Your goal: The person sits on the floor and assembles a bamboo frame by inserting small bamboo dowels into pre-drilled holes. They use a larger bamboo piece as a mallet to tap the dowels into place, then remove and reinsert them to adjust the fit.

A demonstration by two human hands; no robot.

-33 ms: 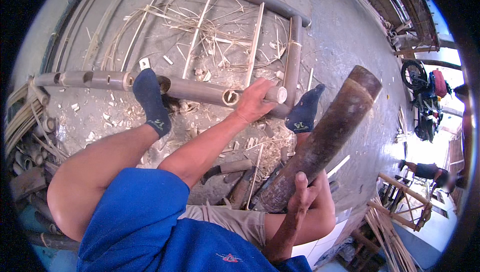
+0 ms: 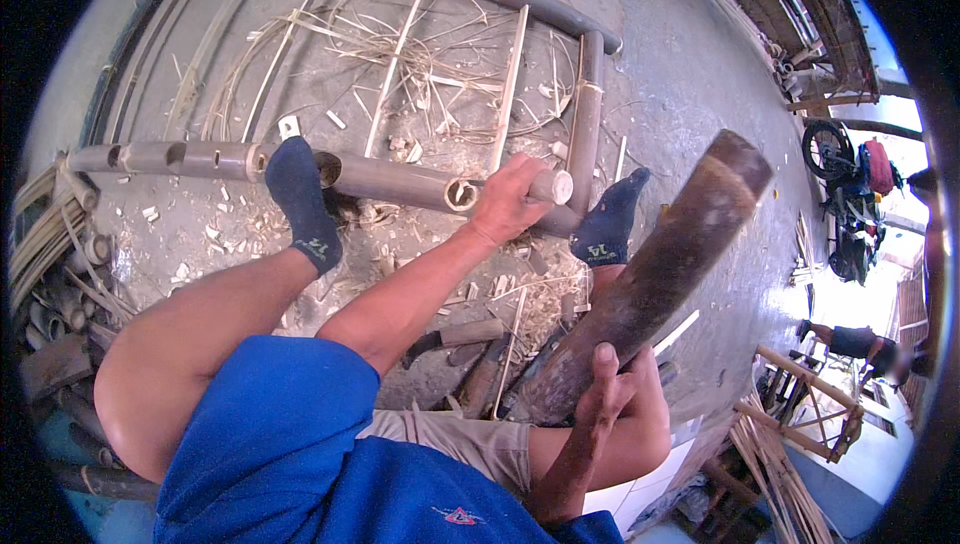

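My left hand (image 2: pixel 510 202) is closed around a short round piece with a pale, worn end (image 2: pixel 553 187), possibly a tool handle; its lower part is hidden by my fingers. It is held against a brown bamboo pole (image 2: pixel 390 180) with cut holes, close to an open hole (image 2: pixel 462 194). My right hand (image 2: pixel 606 389) grips a thick, dark brown wooden or bamboo club (image 2: pixel 655 269) near its lower end, thumb along its side. The club slants up to the right above my right foot. My left foot (image 2: pixel 297 194) in a dark sock presses on the pole.
A bamboo frame with thin slats (image 2: pixel 400 64) lies ahead, strewn with shavings and strips. Cut bamboo pieces (image 2: pixel 60 319) are piled at the left; a short-handled tool (image 2: pixel 455 337) lies between my legs. Far right are a motorcycle (image 2: pixel 855 194), a bamboo rack (image 2: pixel 800 404) and another person (image 2: pixel 850 342).
The club's upper end has swung slightly to the right in my right hand. My left hand and the bamboo pole have stayed in place.
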